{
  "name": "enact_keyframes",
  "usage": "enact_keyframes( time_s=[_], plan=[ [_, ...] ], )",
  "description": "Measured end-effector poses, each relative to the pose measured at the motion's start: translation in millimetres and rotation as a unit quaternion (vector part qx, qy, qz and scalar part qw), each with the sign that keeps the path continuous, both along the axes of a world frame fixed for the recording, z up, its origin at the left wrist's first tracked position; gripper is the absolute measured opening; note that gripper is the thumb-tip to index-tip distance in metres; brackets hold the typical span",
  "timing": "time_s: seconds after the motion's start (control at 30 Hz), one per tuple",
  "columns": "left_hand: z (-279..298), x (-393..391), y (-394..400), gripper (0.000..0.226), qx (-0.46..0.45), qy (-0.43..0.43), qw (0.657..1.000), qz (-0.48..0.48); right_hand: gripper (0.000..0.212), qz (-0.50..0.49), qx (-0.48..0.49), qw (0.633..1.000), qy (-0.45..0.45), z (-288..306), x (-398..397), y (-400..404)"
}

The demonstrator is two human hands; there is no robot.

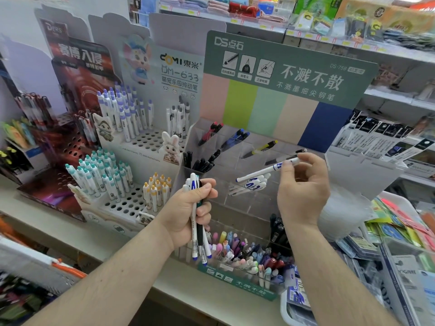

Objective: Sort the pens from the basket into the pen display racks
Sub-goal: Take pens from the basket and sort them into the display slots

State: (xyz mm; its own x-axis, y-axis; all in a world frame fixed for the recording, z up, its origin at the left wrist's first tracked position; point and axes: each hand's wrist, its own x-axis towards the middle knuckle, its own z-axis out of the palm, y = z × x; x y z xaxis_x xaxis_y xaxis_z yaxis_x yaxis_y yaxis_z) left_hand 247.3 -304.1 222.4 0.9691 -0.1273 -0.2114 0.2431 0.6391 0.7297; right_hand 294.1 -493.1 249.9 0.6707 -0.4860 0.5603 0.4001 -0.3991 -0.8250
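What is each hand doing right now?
Left hand: grips a bundle of pens.
Right hand: pinches one white pen at its end.

A pale shop counter (pixel 77 229) stands before stocked store shelves (pixel 270 22) under bright light.

The pen (pixel 268 171) is white with blue print; the rack's backboard (pixel 282 90) shows pink, lime, mint, peach and navy stripes.

Green display card (pixel 292 74) reading "DS点石", "不溅不散", "DS-758", white card (pixel 180 67) "DOMI 東米", "DM-633", red card (pixel 80 55) "赛博入侵"
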Motion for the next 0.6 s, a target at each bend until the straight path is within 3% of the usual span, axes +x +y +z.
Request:
enact_keyframes(
  time_s=[0.2, 0.37, 0.6],
  plan=[
    [-0.1, 0.0, 1.9, 0.019, -0.004, -0.002, 1.000, -0.002, 0.017, 0.014, -0.167, 0.985, -0.027, -18.2, 11.1, 9.4],
    [-1.1, 0.0, 3.0, 0.020, -0.007, -0.003, 1.000, -0.007, 0.011, 0.013, -0.274, 0.962, 0.007, -30.5, 19.7, 14.5],
    [-3.2, -1.8, 1.7, 0.024, 0.033, -0.012, 0.999, -0.018, 0.010, -0.028, -0.315, 0.948, 0.029, -31.5, 24.9, 17.2]
  ],
)
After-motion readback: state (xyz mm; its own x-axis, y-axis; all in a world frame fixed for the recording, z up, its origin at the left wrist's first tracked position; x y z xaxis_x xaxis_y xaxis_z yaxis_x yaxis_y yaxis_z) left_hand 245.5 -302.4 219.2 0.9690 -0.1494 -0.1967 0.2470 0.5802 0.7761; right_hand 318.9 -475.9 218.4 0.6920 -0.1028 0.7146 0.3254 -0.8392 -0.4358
